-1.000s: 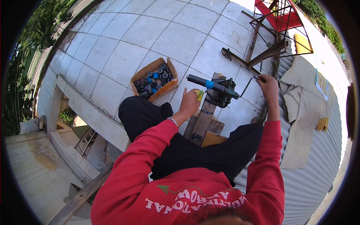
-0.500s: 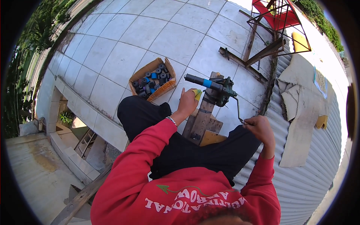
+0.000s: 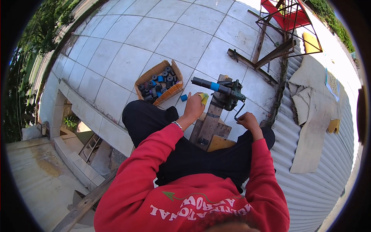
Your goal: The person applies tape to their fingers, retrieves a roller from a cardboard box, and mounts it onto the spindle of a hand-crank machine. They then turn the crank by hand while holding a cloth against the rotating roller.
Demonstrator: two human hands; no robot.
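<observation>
left hand (image 3: 193, 108) fingers closed on yellow roll (image 3: 203, 98) beside green crank machine (image 3: 228, 94) on wooden post | right hand (image 3: 247, 120) grips crank handle | blue spool (image 3: 215, 86) on shaft | cardboard box (image 3: 176, 89) of spools nearly full

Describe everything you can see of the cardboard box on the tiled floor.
The cardboard box is a shallow, open, brown tray with worn, bent walls. It lies flat on the pale tiled floor, ahead of the seated person's knee. Inside lie many short rolls, mostly dark grey, a few blue. Neither hand touches it.
</observation>
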